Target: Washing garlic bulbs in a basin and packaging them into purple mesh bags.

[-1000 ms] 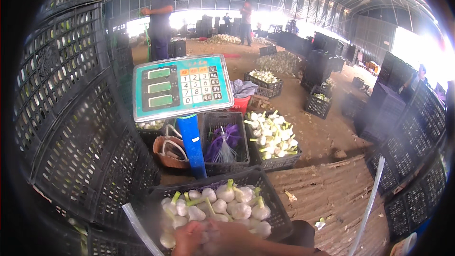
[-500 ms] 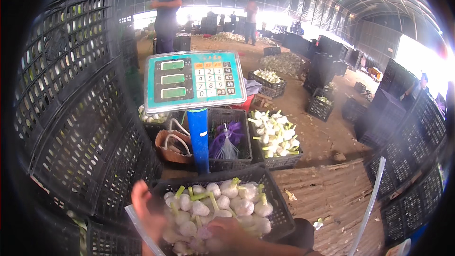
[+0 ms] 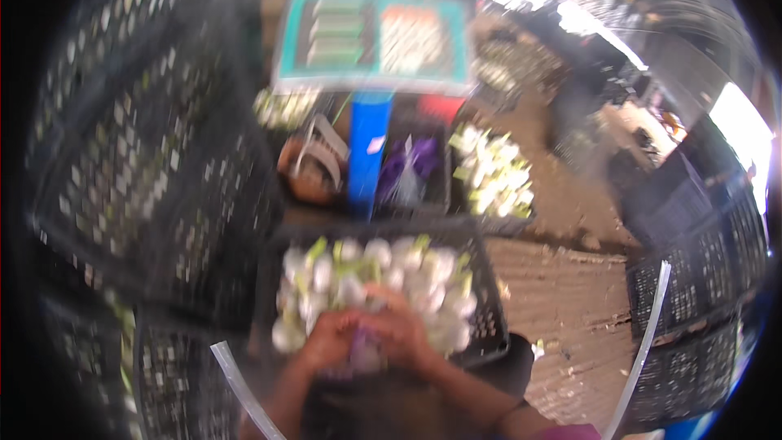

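Both my hands are brought together over the near part of a black plastic crate (image 3: 490,293) filled with whitish garlic bulbs (image 3: 440,269) with short green stems. My left hand (image 3: 332,337) and my right hand (image 3: 397,331) curl toward each other, fingers bent and almost meeting. A purplish patch, perhaps a garlic bulb, shows between and below them. Motion blur hides what the fingers hold, if anything.
Behind the crate stands a scale's blue post (image 3: 371,155) with a teal display panel (image 3: 375,41). Beyond are a brown bag (image 3: 309,167), a crate with a purple net bag (image 3: 410,163), and more garlic (image 3: 493,171). Stacked black crates (image 3: 147,147) rise at left.
My view has tilted down and blurred. My left hand has come from the crate's left edge to meet the right hand over the bulbs; the right has drawn its fingers in.
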Demonstrator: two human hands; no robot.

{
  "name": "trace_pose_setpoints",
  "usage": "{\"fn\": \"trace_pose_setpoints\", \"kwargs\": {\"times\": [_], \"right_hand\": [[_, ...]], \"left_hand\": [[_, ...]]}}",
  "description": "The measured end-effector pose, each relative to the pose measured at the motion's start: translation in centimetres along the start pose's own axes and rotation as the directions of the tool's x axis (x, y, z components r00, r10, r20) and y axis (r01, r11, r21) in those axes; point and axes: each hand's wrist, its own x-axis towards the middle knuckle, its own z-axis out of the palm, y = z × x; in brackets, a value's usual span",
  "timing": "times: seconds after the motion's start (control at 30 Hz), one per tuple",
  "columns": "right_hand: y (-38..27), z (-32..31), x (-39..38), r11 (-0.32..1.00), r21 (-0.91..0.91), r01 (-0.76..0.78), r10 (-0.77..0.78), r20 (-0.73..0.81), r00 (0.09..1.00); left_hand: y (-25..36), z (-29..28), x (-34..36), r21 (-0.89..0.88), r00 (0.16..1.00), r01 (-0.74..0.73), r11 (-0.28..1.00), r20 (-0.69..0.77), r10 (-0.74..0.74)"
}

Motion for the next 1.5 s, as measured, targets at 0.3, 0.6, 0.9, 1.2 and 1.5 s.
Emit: {"fn": "trace_pose_setpoints", "kwargs": {"times": [0.3,0.6,0.9,1.2,1.5], "right_hand": [[-0.5,-0.6,1.7,0.952,0.106,-0.286,0.263,0.190,0.946],[-1.4,-1.1,1.5,0.928,0.123,-0.352,0.324,0.203,0.924],[-3.4,-1.9,3.3,0.984,-0.135,-0.120,0.158,0.322,0.933],[-5.5,-3.6,5.6,0.917,-0.334,0.217,-0.032,0.481,0.876],[-6.4,-2.1,6.5,0.801,-0.419,0.428,-0.079,0.635,0.769]], "left_hand": [[4.3,0.3,-4.0,0.488,0.953,-0.170,0.856,-0.141,0.269],[5.3,-4.9,-7.8,0.694,0.956,0.105,0.712,-0.267,0.119],[1.0,2.8,0.5,0.818,0.915,-0.057,0.572,-0.186,0.358],[3.1,3.0,0.3,0.902,0.899,0.015,0.432,-0.202,0.389],[0.4,2.6,3.4,0.471,0.871,-0.373,0.800,-0.118,0.476]]}}
